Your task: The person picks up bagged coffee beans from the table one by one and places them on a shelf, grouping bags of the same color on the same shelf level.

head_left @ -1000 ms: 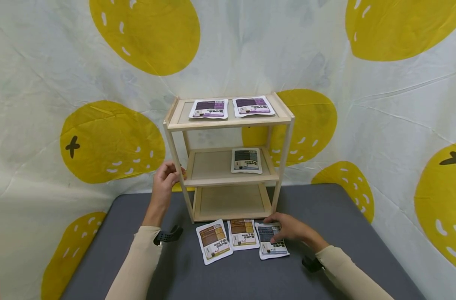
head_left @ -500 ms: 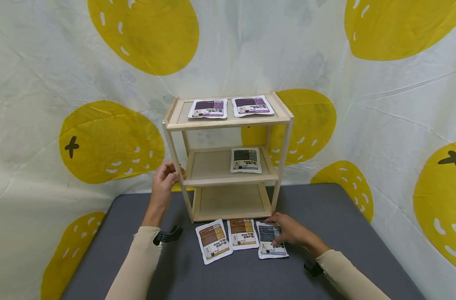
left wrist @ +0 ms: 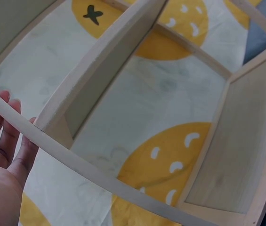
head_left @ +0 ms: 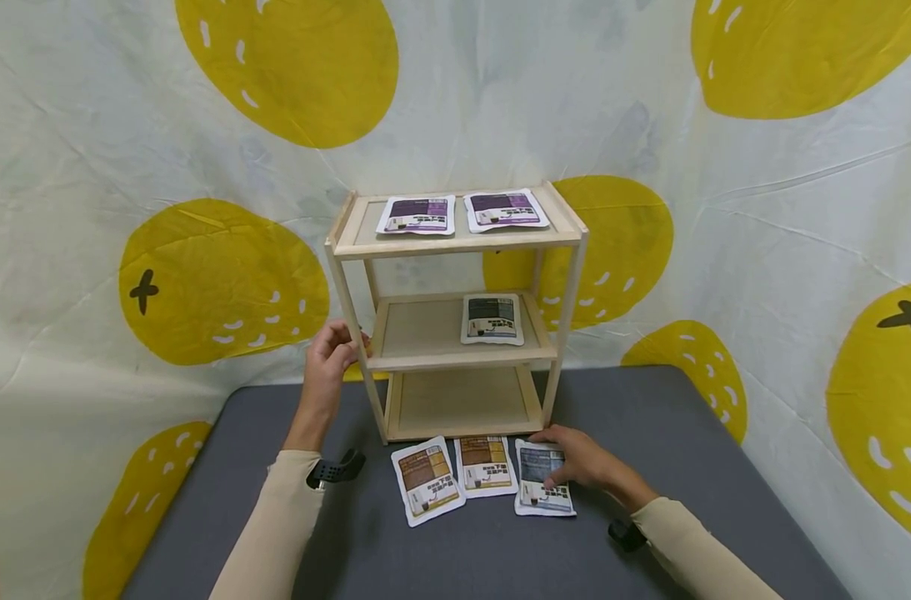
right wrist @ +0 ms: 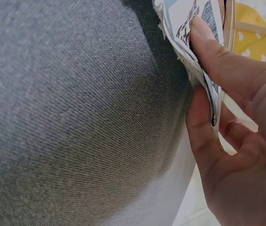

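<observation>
Right hand (head_left: 581,463) is on the blue pouch (head_left: 541,491), which lies on the grey table (head_left: 470,550) just in front of the wooden shelf unit (head_left: 455,312), at its right front corner. Wrist view: thumb on top and fingers (right wrist: 203,136) under the pouch edge, pinching it; the rest of the pouch is flat on the table.

Left hand (head_left: 329,360) is at the shelf unit's left front post, level with the middle shelf. Fingers (left wrist: 8,136) are straight against the post, not wrapped round it.

Two brown pouches (head_left: 455,473) lie on the table in front of the shelf unit, left of the blue one. Dark pouch (head_left: 491,319) on the middle shelf, right half. Two purple pouches (head_left: 461,212) side by side on the top shelf.
</observation>
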Tool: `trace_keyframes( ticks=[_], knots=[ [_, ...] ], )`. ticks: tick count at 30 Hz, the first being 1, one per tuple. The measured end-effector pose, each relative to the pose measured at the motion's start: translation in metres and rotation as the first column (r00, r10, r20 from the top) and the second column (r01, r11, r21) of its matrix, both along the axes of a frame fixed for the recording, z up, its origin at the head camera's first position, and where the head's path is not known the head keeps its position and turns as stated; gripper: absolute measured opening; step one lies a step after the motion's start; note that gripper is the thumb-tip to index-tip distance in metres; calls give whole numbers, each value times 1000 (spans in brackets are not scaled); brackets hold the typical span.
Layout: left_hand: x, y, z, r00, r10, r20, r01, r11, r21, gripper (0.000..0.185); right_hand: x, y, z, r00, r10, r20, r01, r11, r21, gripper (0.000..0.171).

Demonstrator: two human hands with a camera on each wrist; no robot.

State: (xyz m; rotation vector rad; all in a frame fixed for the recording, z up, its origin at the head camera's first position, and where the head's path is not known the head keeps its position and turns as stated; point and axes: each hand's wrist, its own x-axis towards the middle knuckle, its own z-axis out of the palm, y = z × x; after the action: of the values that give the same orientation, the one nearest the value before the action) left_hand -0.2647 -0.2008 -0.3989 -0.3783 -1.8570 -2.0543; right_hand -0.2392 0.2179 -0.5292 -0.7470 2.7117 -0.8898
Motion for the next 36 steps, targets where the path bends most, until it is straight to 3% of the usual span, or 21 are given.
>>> trace_keyframes(
  ticks=[10, 19, 27, 32, 36],
  knots=[
    [-1, 0, 0, 1000, 1, -5, -1, 1000, -18, 24, -3, 4, 1, 996, 28, 89, -24, 998, -51, 70],
    [1, 1, 1, 1000, 2, -4, -2, 1000, -8, 23, -6, 15, -1, 983, 171, 70, -155, 969, -193, 34],
    [1, 0, 0, 1000, -4, -1, 4, 1000, -8, 23, -6, 15, 3, 970, 152, 190, -91, 952, -293, 31],
    [1, 0, 1, 1000, -1, 0, 1, 1000, -15, 23, -6, 15, 5, 963, 170, 209, -96, 941, -324, 27],
    [1, 1, 2, 1000, 0, 4, 0, 1000, -12, 23, -6, 15, 6, 967, 148, 209, -82, 952, -294, 27]
  ],
)
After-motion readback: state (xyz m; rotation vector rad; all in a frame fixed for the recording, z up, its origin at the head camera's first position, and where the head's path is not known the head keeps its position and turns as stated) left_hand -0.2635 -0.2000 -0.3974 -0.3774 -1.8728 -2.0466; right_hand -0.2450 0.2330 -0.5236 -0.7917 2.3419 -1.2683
